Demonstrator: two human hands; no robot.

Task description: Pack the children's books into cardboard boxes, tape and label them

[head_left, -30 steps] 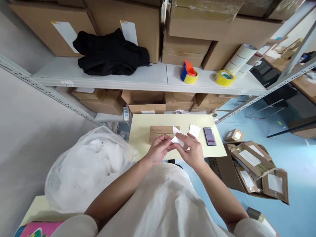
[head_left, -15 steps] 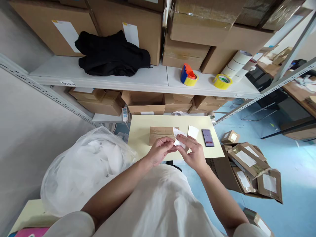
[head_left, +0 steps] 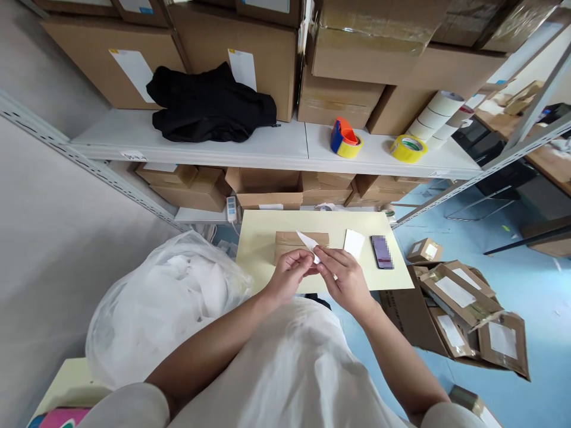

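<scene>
A white paper label (head_left: 307, 242) is pinched between my two hands above the table, turned nearly edge-on so that only a narrow slanted strip shows. My left hand (head_left: 291, 272) is closed, thumb and forefinger at the label's lower left edge. From the other side my right hand (head_left: 342, 274) grips it between thumb and fingers. Just behind my hands a small brown cardboard box (head_left: 288, 241) lies on the pale yellow table (head_left: 259, 223), partly hidden by them. To its right rest a stack of white labels (head_left: 354, 243) and a phone (head_left: 382, 252).
A shelf (head_left: 285, 151) behind the table bears cartons, a black garment (head_left: 214, 104), a tape dispenser (head_left: 345, 138) and yellow tape (head_left: 408, 148). At left stands a clear plastic bag (head_left: 165, 297) of white material. Labelled parcels (head_left: 461, 291) fill a carton on the right floor.
The label has turned from showing its face to nearly edge-on, its tip now pointing up and left. My hands stay close together, and the whole view has shifted slightly.
</scene>
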